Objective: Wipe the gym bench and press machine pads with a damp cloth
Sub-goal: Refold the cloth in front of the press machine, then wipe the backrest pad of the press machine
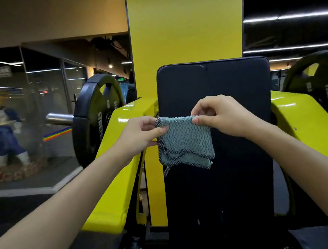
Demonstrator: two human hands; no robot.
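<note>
Cloth (185, 140) hangs below left grip (141, 135) and right grip (221, 116), perhaps touching pad (237, 84).

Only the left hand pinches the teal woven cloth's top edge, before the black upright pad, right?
No. The head view shows both hands pinching the teal woven cloth: left hand at one top corner, right hand at the other, in front of the black upright pad.

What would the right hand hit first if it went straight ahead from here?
Most likely the black back pad directly behind it. The right hand pinches the cloth by a top corner in front of that pad. The gap is unclear.
</note>
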